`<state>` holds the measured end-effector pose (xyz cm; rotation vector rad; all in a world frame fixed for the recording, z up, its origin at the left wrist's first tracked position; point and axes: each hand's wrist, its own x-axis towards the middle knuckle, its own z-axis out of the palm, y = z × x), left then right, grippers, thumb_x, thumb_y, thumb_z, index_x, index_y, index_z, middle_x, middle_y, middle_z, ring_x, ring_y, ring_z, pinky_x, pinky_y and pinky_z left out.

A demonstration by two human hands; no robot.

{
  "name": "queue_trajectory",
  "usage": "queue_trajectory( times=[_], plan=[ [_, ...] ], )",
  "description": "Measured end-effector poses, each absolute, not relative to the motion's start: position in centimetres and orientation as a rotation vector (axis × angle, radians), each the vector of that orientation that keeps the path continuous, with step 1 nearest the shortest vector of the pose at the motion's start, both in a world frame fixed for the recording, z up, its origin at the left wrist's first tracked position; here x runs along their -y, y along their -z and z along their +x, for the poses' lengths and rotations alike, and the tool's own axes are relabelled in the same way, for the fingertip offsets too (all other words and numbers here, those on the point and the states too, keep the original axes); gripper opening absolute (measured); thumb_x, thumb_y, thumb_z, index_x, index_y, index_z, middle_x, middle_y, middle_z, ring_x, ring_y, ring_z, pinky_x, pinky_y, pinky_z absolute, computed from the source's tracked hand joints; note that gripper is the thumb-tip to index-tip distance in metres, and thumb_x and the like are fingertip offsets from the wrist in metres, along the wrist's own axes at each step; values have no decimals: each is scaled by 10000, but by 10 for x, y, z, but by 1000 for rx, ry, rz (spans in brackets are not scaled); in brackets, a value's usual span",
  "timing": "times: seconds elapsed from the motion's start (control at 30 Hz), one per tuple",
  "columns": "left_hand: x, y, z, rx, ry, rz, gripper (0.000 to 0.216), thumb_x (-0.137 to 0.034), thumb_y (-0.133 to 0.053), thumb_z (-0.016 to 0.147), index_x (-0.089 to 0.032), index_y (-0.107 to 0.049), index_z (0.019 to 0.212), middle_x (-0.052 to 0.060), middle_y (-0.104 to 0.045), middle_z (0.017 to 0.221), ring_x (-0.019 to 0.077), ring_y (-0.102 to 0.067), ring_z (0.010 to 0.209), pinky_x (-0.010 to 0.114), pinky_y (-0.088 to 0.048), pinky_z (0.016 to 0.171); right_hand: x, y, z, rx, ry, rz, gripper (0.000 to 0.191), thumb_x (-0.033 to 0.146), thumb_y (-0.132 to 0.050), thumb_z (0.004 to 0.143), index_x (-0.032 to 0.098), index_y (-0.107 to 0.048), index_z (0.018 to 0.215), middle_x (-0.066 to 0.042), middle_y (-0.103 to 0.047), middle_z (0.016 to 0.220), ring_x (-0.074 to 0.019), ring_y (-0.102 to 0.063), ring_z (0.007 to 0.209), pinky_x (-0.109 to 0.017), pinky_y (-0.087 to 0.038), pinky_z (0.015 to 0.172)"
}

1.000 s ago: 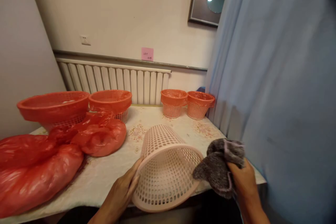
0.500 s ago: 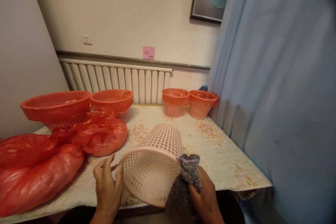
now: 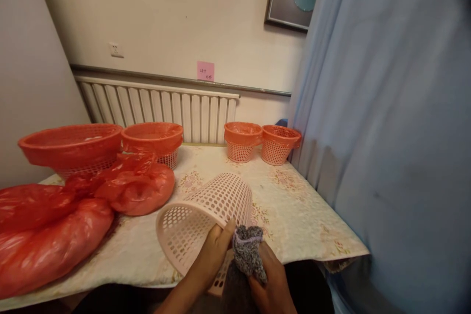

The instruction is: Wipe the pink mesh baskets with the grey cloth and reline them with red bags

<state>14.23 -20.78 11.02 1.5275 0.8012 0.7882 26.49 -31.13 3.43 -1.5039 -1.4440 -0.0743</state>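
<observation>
A pale pink perforated plastic basket (image 3: pixel 200 216) lies on its side at the table's near edge, its open mouth turned to the left. My left hand (image 3: pixel 211 257) grips its rim at the lower right, thumb up along the wall. My right hand (image 3: pixel 270 282) is closed on a grey knitted cloth (image 3: pixel 247 255) and presses it against the basket's right side, just beside my left thumb.
Red plastic bags (image 3: pixel 55 225) lie bulging on the table's left. Two large bag-lined baskets (image 3: pixel 71 144) (image 3: pixel 152 140) stand behind them; two small lined ones (image 3: pixel 243 140) (image 3: pixel 279 143) stand by the radiator. A blue curtain (image 3: pixel 386 132) hangs at the right. The floral tablecloth (image 3: pixel 294 206) covers the table.
The basket has turned so its mouth faces left. My left hand moved from the left of the rim to its lower right. The cloth came from the right onto the basket's side.
</observation>
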Motion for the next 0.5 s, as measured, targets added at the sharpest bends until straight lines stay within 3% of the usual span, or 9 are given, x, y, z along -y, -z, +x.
queue_trajectory(
  times=[0.1, 0.2, 0.33, 0.5],
  plan=[
    [210, -111, 146, -845, -786, 1443, 355, -504, -470, 849, -196, -509, 675, -20, -552, 644, 197, -548, 704, 307, -447, 702, 317, -52, 270, 1378, -276, -1463, 438, 190, -567, 768, 197, -632, 1200, -88, -658, 1184, -248, -588, 1137, -369, -459, 989],
    [211, -109, 140, -861, -774, 1394, 305, -472, -471, 836, -203, -482, 692, -35, -522, 627, 187, -524, 653, 293, -428, 640, 320, -66, 288, 1040, -509, -1451, 378, 284, -639, 732, 153, -689, 1084, -100, -720, 1028, -263, -661, 960, -383, -521, 870],
    [213, -119, 128, -919, -872, 1503, 217, -391, -492, 801, -192, -530, 724, -18, -559, 679, 213, -556, 754, 311, -438, 730, 314, -77, 322, 589, -353, -1482, 452, 397, -721, 643, 107, -699, 988, -113, -736, 912, -275, -675, 852, -373, -532, 775],
    [211, -121, 124, -971, -962, 1539, 160, -335, -448, 753, -203, -518, 695, -7, -555, 638, 246, -579, 806, 337, -456, 776, 294, -103, 331, 574, -31, -1539, 474, 418, -677, 685, 108, -669, 1044, -105, -718, 946, -254, -645, 886, -346, -497, 799]
  ],
)
